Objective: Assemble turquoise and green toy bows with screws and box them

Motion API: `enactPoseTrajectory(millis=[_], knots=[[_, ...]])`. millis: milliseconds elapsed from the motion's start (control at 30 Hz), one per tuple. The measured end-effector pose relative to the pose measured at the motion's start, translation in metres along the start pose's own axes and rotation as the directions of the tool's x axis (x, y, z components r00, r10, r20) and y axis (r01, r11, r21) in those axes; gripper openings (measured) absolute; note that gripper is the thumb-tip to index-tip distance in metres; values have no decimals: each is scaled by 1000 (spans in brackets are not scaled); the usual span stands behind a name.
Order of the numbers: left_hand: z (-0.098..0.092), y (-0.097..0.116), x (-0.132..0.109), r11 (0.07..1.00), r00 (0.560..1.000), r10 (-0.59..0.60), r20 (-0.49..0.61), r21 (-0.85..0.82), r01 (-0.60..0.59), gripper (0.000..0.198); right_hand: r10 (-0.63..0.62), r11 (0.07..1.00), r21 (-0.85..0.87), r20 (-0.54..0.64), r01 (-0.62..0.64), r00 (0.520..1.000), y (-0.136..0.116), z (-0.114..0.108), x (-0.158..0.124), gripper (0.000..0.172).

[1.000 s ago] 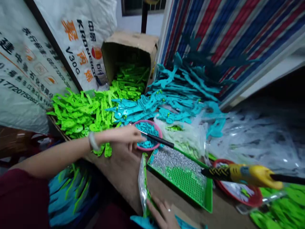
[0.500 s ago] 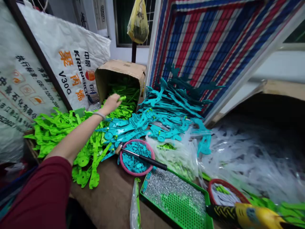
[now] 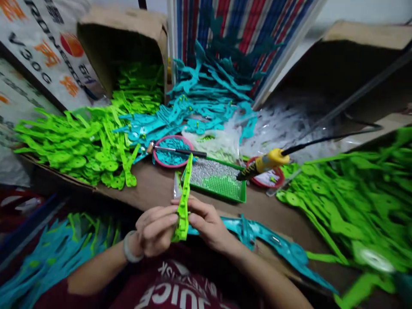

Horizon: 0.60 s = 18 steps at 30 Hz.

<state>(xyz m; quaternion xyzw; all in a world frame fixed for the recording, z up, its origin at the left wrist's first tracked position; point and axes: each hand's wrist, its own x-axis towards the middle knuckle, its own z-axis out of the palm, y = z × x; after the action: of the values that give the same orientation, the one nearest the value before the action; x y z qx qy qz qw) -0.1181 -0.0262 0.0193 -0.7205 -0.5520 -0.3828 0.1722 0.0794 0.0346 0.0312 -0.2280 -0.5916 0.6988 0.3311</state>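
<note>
Close to my chest, both hands pinch a long bright green plastic piece [image 3: 184, 197] that points away from me over the table. My left hand [image 3: 156, 229] grips its near end from the left, a pale bangle on the wrist. From the right, my right hand [image 3: 207, 223] holds the same piece, fingers closed. Under my right hand a teal plastic piece [image 3: 267, 240] lies across my lap and the table edge.
A green tray [image 3: 219, 182] of small metal bits, a pink bowl [image 3: 172, 151] of teal parts with a black-handled tool across it, and a yellow soldering iron [image 3: 267, 162] on a red dish sit ahead. Heaps of green pieces [image 3: 80, 141] and teal pieces [image 3: 206, 98] surround an open cardboard box [image 3: 124, 38].
My left hand reached to the green pile by the cardboard box, then came back with a green piece. Now both hands hold it near my chest, and the view has tilted down.
</note>
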Motion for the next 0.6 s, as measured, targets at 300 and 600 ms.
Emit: enactPoseTrajectory(millis=[300, 600], knots=[[27, 32, -41, 971, 959, 197, -202, -96, -219, 11, 182, 961, -191, -103, -199, 978, 19, 17, -45, 45], [31, 5, -75, 772, 875, -373, 307, -420, 477, 29, 68, 239, -966, 118, 98, 991, 15, -34, -27, 22]])
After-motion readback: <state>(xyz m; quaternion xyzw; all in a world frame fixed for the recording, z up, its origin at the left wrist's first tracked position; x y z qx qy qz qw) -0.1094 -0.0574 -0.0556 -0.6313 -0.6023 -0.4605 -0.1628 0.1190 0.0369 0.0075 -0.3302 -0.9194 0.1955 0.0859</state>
